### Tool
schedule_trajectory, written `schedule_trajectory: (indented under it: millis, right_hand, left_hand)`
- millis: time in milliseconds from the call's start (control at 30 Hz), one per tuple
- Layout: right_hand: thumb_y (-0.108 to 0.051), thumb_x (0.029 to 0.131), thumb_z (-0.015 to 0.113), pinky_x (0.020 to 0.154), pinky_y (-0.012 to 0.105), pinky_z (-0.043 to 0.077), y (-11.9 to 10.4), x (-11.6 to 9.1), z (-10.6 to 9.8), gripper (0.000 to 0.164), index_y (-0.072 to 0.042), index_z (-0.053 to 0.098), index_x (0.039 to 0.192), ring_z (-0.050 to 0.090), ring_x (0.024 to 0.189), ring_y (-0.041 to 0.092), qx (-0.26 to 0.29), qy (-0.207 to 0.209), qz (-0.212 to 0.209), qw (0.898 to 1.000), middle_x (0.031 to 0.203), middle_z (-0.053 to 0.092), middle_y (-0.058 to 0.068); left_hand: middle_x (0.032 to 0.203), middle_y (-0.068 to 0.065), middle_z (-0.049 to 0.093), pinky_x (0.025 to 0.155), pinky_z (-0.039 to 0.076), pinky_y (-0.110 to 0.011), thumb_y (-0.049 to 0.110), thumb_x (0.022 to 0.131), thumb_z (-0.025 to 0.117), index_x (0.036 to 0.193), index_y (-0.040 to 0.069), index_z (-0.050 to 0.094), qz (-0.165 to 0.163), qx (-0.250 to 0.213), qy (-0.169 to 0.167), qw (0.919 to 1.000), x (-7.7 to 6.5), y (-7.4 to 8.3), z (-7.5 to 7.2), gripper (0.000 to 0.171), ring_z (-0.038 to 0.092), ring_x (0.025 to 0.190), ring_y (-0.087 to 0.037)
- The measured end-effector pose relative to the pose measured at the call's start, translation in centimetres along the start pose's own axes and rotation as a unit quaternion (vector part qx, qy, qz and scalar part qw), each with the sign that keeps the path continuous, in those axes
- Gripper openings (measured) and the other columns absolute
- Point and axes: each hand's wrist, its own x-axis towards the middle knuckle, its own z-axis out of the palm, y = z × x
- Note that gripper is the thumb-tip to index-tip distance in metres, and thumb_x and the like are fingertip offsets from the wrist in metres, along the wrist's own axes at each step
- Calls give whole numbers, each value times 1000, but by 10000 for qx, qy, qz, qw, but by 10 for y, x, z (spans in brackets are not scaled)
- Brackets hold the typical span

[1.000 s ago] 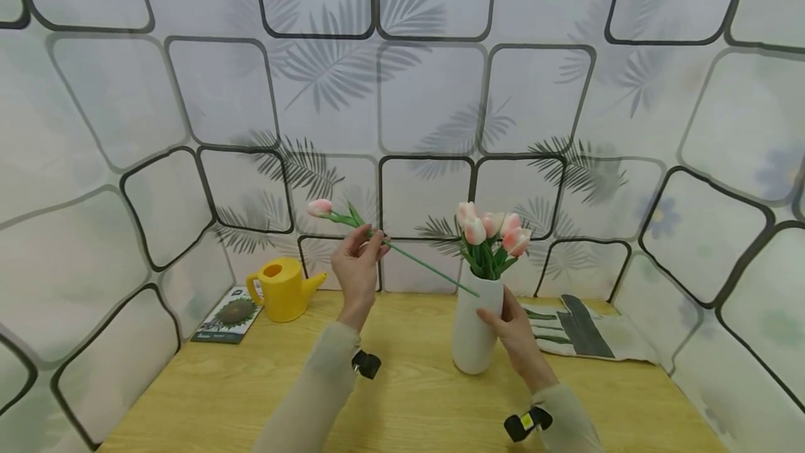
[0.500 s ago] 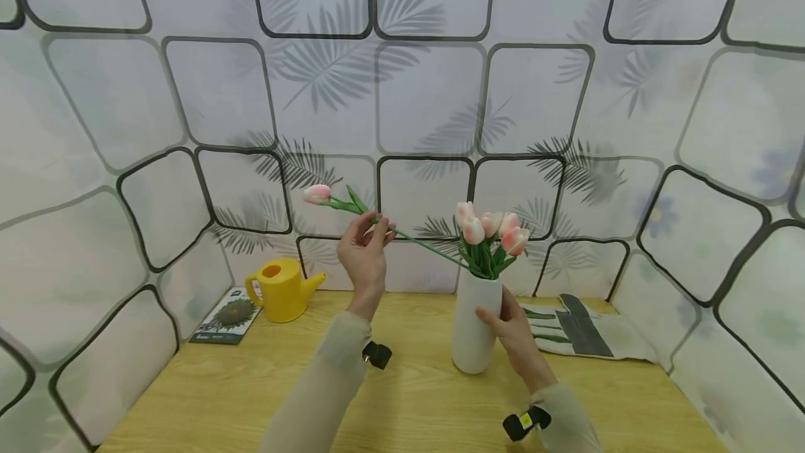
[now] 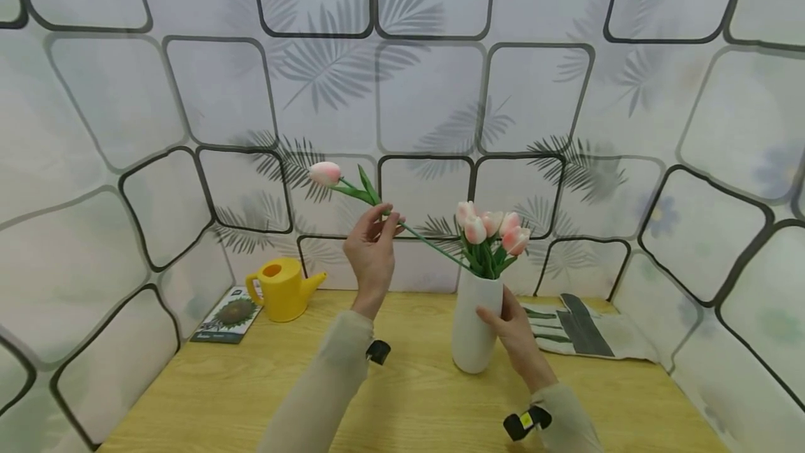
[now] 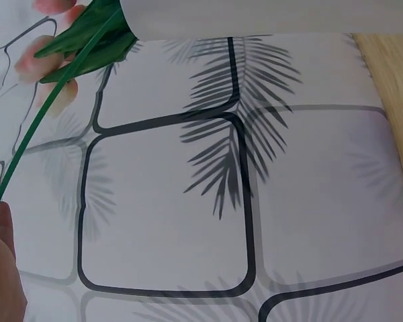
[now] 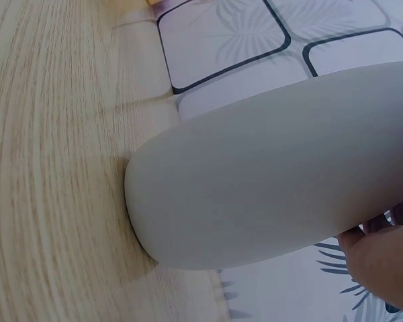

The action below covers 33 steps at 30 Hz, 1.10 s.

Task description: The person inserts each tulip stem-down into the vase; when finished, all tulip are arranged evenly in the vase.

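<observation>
In the head view my left hand (image 3: pixel 372 254) pinches the green stem of a single pink-and-white tulip (image 3: pixel 325 174), whose bloom points up and left. The stem slants down to the right, its lower end at the mouth of a white vase (image 3: pixel 473 341). Several pink tulips (image 3: pixel 493 224) with green leaves stand in that vase. My right hand (image 3: pixel 518 341) grips the vase's right side, thumb across its front. In the left wrist view the tulip stem (image 4: pixel 50 100) crosses in front of the leaves. The right wrist view shows the vase (image 5: pixel 269 174) with its base on the table.
A yellow watering can (image 3: pixel 283 290) stands on the wooden table (image 3: pixel 415 411) at the back left, beside a packet with a sunflower picture (image 3: pixel 229 314). Behind my right hand lies a pale cloth item with grey and green parts (image 3: pixel 585 327). Patterned walls (image 3: pixel 428 103) enclose the table.
My left hand has risen and shifted slightly right with the tulip. The stem's lower end has gone from in front of the vase up to its mouth. My right hand stays on the vase.
</observation>
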Motion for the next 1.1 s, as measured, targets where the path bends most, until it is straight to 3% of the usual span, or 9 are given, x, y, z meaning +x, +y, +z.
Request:
schedule_trajectory:
  millis: [267, 533, 667, 733, 867, 1000, 1100]
  right_hand:
    - [-21, 95, 66, 117, 52, 31, 1, 1, -1, 78, -15, 19, 157, 36, 140, 29, 70, -3, 15, 10000, 156, 34, 13]
    - [-20, 95, 66, 116, 52, 31, 0, 1, 0, 78, -15, 19, 157, 37, 140, 29, 64, -12, 53, 10000, 155, 35, 13]
    - [-20, 95, 66, 116, 52, 32, 0, 1, 0, 78, -16, 19, 157, 37, 139, 28, 67, -46, 54, 10000, 155, 36, 12]
    - [-21, 95, 66, 115, 51, 34, 0, 0, 0, 77, -17, 20, 157, 42, 135, 22, 34, -37, 46, 10000, 154, 37, 12]
    - [-20, 95, 66, 114, 50, 34, 0, -1, 1, 75, -17, 22, 157, 45, 132, 18, 9, 7, 18, 10000, 153, 38, 11]
    - [-21, 96, 66, 116, 54, 31, 1, -1, 1, 77, -17, 19, 157, 37, 139, 28, 69, -6, 30, 10000, 155, 35, 13]
    - [-21, 96, 65, 117, 55, 30, 0, -2, 2, 78, -17, 18, 158, 36, 141, 30, 86, -7, 37, 10000, 156, 33, 13]
  left_hand:
    - [87, -26, 70, 71, 62, -32, -1, 91, 66, 109, -3, 70, 808, 258, -514, 9951, 1, 13, 9, 18, 70, 76, -37]
    - [87, -22, 73, 68, 62, -30, -3, 89, 68, 107, -4, 70, 1527, 630, -866, 9825, -4, 14, 16, 19, 72, 74, -30]
    - [89, -18, 74, 69, 61, -27, -1, 88, 69, 107, -3, 70, 1688, 799, -1022, 9771, -12, 10, 18, 19, 73, 75, -26]
    - [89, -17, 74, 70, 61, -26, -1, 88, 70, 105, -2, 71, 1743, 854, -1137, 9744, -16, 8, 18, 17, 73, 76, -25]
    - [92, -14, 74, 74, 60, -23, 1, 89, 70, 102, 0, 72, 1925, 1204, -1447, 9631, -26, 7, 21, 13, 73, 80, -22]
    - [95, -12, 73, 77, 59, -24, 0, 90, 68, 101, 1, 71, 2035, 1498, -1727, 9520, -35, 8, 25, 12, 72, 85, -21]
    - [93, -11, 72, 78, 59, -25, 1, 91, 68, 101, 2, 67, 1847, 1586, -1813, 9528, -41, 9, 27, 10, 71, 85, -20]
